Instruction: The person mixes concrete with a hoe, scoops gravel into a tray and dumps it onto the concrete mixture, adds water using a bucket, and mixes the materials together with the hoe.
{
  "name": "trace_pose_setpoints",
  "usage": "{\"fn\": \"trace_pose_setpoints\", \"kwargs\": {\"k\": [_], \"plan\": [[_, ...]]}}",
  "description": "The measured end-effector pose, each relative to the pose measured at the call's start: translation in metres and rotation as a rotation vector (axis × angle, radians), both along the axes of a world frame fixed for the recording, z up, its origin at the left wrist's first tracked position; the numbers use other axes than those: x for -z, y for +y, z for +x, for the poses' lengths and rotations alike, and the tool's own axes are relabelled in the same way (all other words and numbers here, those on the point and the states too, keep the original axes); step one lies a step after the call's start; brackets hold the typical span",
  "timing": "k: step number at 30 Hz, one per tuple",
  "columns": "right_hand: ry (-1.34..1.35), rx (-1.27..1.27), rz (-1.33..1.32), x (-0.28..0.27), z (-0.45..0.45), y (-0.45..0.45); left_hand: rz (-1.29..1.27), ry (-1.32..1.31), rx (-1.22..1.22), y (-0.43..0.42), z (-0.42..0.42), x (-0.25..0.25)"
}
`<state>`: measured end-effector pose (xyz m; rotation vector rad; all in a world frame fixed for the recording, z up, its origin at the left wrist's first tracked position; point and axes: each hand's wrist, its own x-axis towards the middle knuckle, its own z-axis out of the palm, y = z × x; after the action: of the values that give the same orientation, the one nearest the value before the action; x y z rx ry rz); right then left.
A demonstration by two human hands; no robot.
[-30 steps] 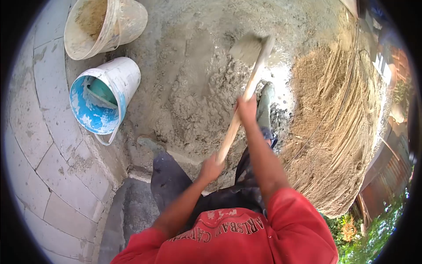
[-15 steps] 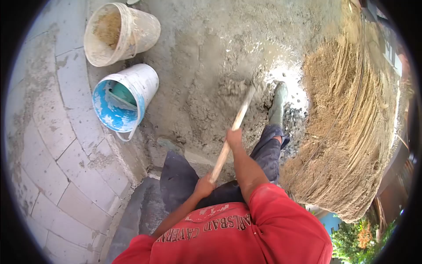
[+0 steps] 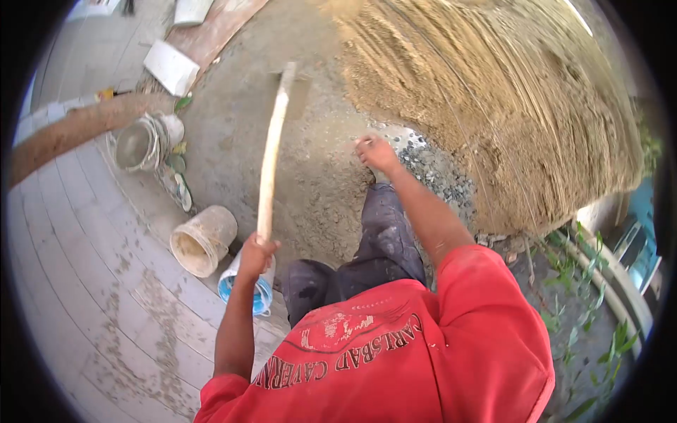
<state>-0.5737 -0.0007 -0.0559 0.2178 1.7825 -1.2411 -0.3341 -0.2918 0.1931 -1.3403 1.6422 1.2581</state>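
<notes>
My left hand (image 3: 257,255) is wrapped round the lower end of a long wooden handle of a hoe (image 3: 271,162). The handle stretches away from me, and its flat blade rests at the far end over wet grey mortar (image 3: 321,211). Off the handle, my right hand (image 3: 377,154) hangs in front of my right leg with fingers loosely curled and slightly apart; nothing shows in it. Just left of my left hand is a white bucket with a blue inside (image 3: 227,285), partly hidden by my forearm.
A dirty white bucket (image 3: 204,240) lies tilted beside the blue one. More buckets (image 3: 144,144) stand farther off at the left. A large sand pile (image 3: 493,106) rises on the right, with dark gravel (image 3: 437,176) at its foot. Pale blocks (image 3: 92,282) line the left.
My right hand has let go of the handle and moved forward and right. My left hand has shifted left with the hoe, now farther out. The view has turned, bringing more buckets in.
</notes>
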Motion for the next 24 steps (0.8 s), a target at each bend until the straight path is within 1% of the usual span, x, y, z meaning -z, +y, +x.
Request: {"fn": "trace_pose_setpoints", "kwargs": {"k": [1,2,3,4,5,6,7,9,10,12,13,14,15,17,18,19,20,21,22,24], "plan": [[0.192,0.04,0.203,-0.015,-0.026,0.053,0.021,0.078,-0.002,-0.017,-0.017,-0.007],[0.166,0.226,0.236,-0.041,-0.041,0.108,0.046,0.152,-0.012,-0.034,-0.03,-0.013],[0.23,0.264,0.406,-0.047,-0.045,0.17,0.085,0.128,-0.063,-0.046,-0.042,-0.019],[0.324,0.318,0.6,-0.03,-0.032,0.246,0.11,0.141,-0.084,-0.06,-0.046,-0.023],[0.398,0.443,0.582,-0.049,-0.009,0.31,0.137,0.151,-0.122,-0.072,-0.048,-0.025],[0.444,0.41,0.822,-0.089,0.023,0.359,0.166,0.163,-0.151,-0.085,-0.052,-0.026],[0.489,0.5,0.915,-0.104,0.071,0.411,0.197,0.15,-0.185,-0.096,-0.055,-0.026],[0.482,0.661,1.123,-0.188,0.176,0.437,0.275,0.11,-0.235,-0.118,-0.055,-0.016],[0.451,0.795,1.109,-0.225,0.228,0.431,0.35,0.102,-0.26,-0.13,-0.052,-0.006],[0.371,1.087,1.072,-0.273,0.351,0.388,0.487,0.048,-0.278,-0.159,-0.057,0.024],[0.36,1.24,1.012,-0.281,0.421,0.36,0.509,0.024,-0.269,-0.175,-0.064,0.046],[0.359,1.385,0.95,-0.276,0.487,0.323,0.529,-0.004,-0.266,-0.187,-0.075,0.072],[0.287,1.495,0.92,-0.267,0.554,0.27,0.533,-0.044,-0.294,-0.192,-0.065,0.086],[0.124,1.697,0.856,-0.245,0.679,0.153,0.548,-0.132,-0.251,-0.182,-0.054,0.096],[-0.086,1.684,0.897,-0.203,0.749,0.092,0.543,-0.164,-0.231,-0.176,-0.053,0.094],[-0.164,1.518,1.064,-0.123,0.841,0.02,0.504,-0.164,-0.17,-0.161,-0.046,0.082],[-0.228,0.951,1.167,-0.132,0.848,-0.054,0.527,-0.199,-0.087,-0.157,-0.041,0.085],[-0.184,0.405,1.29,-0.14,0.858,-0.131,0.543,-0.235,-0.008,-0.158,-0.029,0.094],[-0.253,0.585,1.112,-0.098,0.885,-0.197,0.55,-0.278,0.061,-0.16,-0.02,0.1],[-0.259,0.561,0.886,-0.107,0.859,-0.272,0.549,-0.389,0.11,-0.159,-0.005,0.097]]}}
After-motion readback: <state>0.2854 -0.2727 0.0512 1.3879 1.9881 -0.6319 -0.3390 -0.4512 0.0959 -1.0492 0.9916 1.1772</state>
